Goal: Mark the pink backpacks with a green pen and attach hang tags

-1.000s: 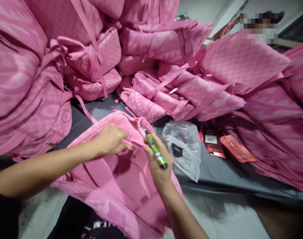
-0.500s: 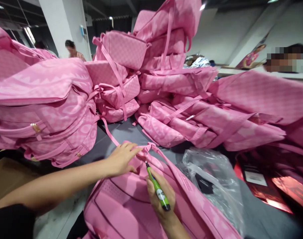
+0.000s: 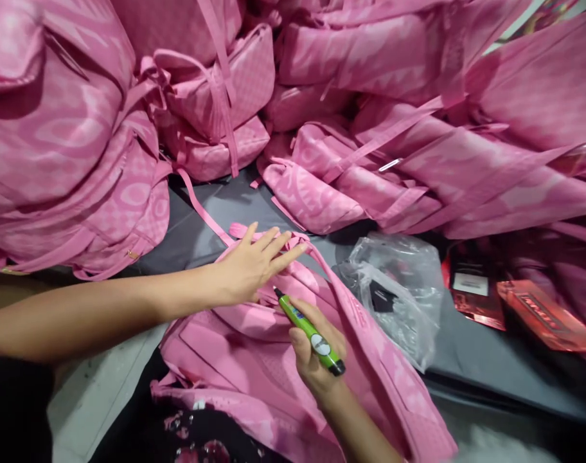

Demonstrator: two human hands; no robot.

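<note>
A pink patterned backpack [image 3: 254,379] lies in front of me at the table's near edge, its back panel and straps facing up. My left hand [image 3: 249,267] rests flat on its top by the handle, fingers spread. In my right hand [image 3: 317,347] is a green pen [image 3: 310,332] with a dark tip and black end. The tip points at the backpack's top, just below my left fingers; whether it touches the fabric I cannot tell. A pink strap [image 3: 201,209] runs from the top of this backpack toward the pile behind.
Pink backpacks are heaped at the left [image 3: 56,148] and across the back [image 3: 370,58]. Right of my backpack, a clear plastic bag [image 3: 403,289] lies on the grey tabletop [image 3: 486,360], with shiny red packets [image 3: 546,315] farther right.
The view has tilted down. My left hand has shifted right over the backpack's top and its fingers have spread wider. The pen's tip now sits lower, below the fingers.
</note>
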